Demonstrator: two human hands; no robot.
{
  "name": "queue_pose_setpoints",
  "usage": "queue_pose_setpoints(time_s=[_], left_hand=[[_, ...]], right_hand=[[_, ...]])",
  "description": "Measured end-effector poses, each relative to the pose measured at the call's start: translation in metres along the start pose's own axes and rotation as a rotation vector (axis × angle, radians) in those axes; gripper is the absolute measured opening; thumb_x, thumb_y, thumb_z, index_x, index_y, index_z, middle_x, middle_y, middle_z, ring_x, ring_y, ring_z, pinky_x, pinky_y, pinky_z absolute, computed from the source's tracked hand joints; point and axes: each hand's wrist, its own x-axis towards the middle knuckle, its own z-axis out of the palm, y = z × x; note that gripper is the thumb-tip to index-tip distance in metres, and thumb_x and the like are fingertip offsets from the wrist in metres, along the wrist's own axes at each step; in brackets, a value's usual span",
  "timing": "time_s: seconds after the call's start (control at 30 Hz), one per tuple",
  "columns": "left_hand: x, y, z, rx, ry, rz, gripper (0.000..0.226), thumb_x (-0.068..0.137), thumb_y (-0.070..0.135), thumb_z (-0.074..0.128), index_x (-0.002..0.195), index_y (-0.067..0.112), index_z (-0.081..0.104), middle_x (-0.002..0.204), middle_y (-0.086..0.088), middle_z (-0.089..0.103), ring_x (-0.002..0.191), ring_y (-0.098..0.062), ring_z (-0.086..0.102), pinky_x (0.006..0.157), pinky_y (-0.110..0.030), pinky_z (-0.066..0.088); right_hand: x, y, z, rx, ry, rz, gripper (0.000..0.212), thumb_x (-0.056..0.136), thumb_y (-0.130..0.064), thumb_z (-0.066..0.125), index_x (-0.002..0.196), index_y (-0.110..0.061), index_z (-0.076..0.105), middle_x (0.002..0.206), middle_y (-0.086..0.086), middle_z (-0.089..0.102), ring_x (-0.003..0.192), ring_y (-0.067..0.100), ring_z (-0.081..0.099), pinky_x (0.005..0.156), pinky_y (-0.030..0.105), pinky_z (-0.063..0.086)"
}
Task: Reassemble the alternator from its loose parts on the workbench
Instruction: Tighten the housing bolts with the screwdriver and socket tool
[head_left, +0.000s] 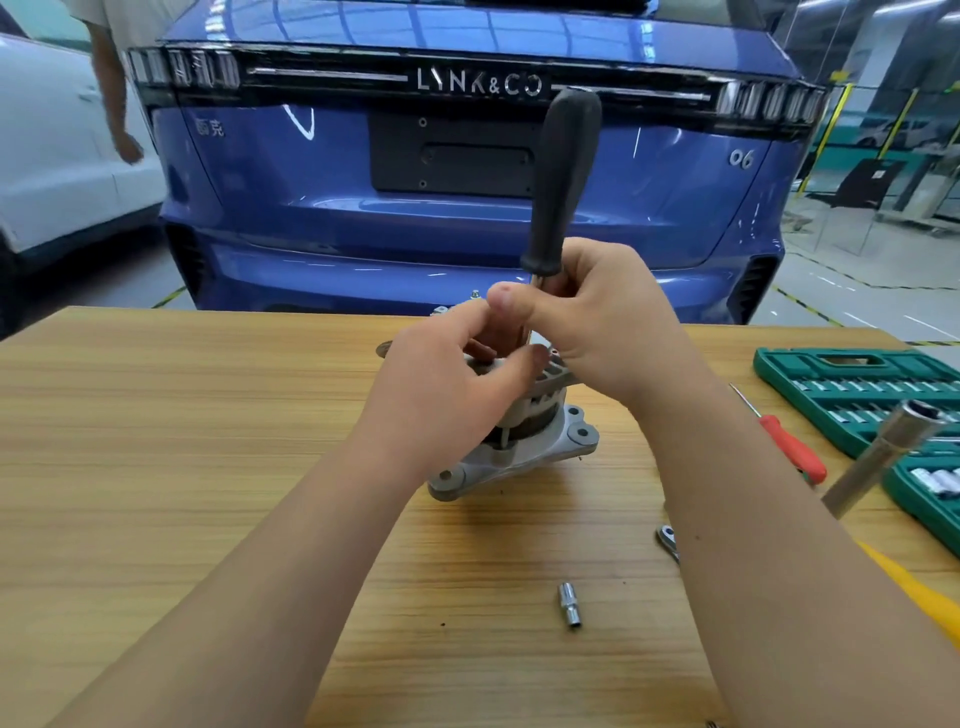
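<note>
Black screwdriver (563, 182) above alternator (519, 447), wooden workbench (208, 467)

Head-worn view, forward-down, close over workbench (156, 441).

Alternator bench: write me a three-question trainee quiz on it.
1. The black screwdriver over the alternator is: A lying flat; B roughly upright, handle up; C handle down.
2. True or false: the red screwdriver lies on the bench to the right of the alternator.
3. Fill in: the right hand has its grip on the black screwdriver's ____, just below the handle.
Key: 1 B; 2 true; 3 shank.
</note>
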Motion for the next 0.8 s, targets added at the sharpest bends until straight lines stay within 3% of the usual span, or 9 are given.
queue_pose_setpoints(time_s=[0.1,0.2,0.33,0.43,0.53,0.67,0.73,0.8], left_hand=[[0.001,0.000,0.000,0.007,0.022,-0.011,0.010,0.088,0.040,0.063,0.094,0.033,0.066,0.078,0.018,0.064,0.079,0.002,0.059,0.063,-0.010,0.046],[0.001,-0.001,-0.001,0.014,-0.042,0.017,0.015,0.093,0.033,0.058,0.104,0.031,0.069,0.083,0.020,0.065,0.084,0.003,0.059,0.066,-0.011,0.047],[0.000,0.002,0.002,0.002,0.017,-0.001,0.019,0.085,0.045,0.061,0.095,0.030,0.066,0.077,0.016,0.063,0.078,0.000,0.060,0.063,-0.011,0.047],[0.000,0.001,0.001,0.001,0.000,-0.029,0.009,0.093,0.036,0.058,0.099,0.039,0.065,0.076,0.020,0.062,0.082,0.006,0.057,0.064,-0.007,0.045],[0.000,0.001,0.001,-0.029,-0.045,-0.022,0.016,0.095,0.033,0.056,0.105,0.032,0.068,0.081,0.017,0.066,0.080,0.001,0.059,0.063,-0.014,0.048],[0.002,0.004,0.002,-0.018,0.017,-0.047,0.009,0.087,0.039,0.064,0.095,0.034,0.065,0.081,0.016,0.065,0.080,0.000,0.060,0.067,-0.019,0.050],[0.004,0.003,-0.001,-0.026,-0.023,-0.061,0.007,0.091,0.034,0.062,0.095,0.033,0.068,0.082,0.014,0.068,0.081,-0.002,0.063,0.072,-0.031,0.055],[0.005,0.002,-0.007,-0.040,-0.096,-0.056,0.011,0.094,0.033,0.060,0.099,0.034,0.070,0.083,0.012,0.069,0.083,-0.005,0.064,0.074,-0.038,0.055]], right_hand=[[0.000,-0.002,-0.005,-0.040,-0.071,-0.012,0.018,0.086,-0.036,0.070,0.080,-0.021,0.063,0.063,-0.012,0.058,0.058,0.000,0.055,0.055,0.013,0.046],[-0.002,-0.003,-0.015,0.039,-0.141,-0.024,0.006,0.089,-0.022,0.067,0.084,-0.019,0.067,0.066,-0.013,0.062,0.060,-0.001,0.057,0.058,0.014,0.046],[-0.001,-0.002,-0.006,-0.021,-0.059,0.007,0.029,0.082,-0.036,0.073,0.080,-0.009,0.063,0.061,-0.007,0.056,0.057,0.003,0.057,0.052,0.021,0.050],[-0.003,-0.003,-0.014,-0.008,-0.179,-0.009,0.009,0.087,-0.031,0.068,0.086,-0.023,0.068,0.071,-0.010,0.065,0.063,0.002,0.059,0.058,0.019,0.049],[-0.003,0.000,-0.013,0.024,-0.156,-0.023,0.008,0.088,-0.023,0.068,0.082,-0.018,0.067,0.066,-0.009,0.064,0.060,0.001,0.058,0.059,0.016,0.047],[-0.001,0.000,-0.005,-0.021,-0.108,-0.002,0.031,0.081,-0.038,0.074,0.077,-0.010,0.061,0.062,-0.008,0.060,0.060,0.009,0.059,0.055,0.023,0.052],[-0.001,0.000,-0.010,-0.009,-0.185,-0.018,0.014,0.086,-0.033,0.069,0.084,-0.020,0.067,0.070,-0.009,0.065,0.064,0.007,0.060,0.058,0.025,0.051],[-0.001,0.001,-0.012,0.036,-0.180,-0.028,0.006,0.089,-0.023,0.067,0.083,-0.021,0.068,0.067,-0.012,0.064,0.058,0.002,0.057,0.056,0.018,0.045]])
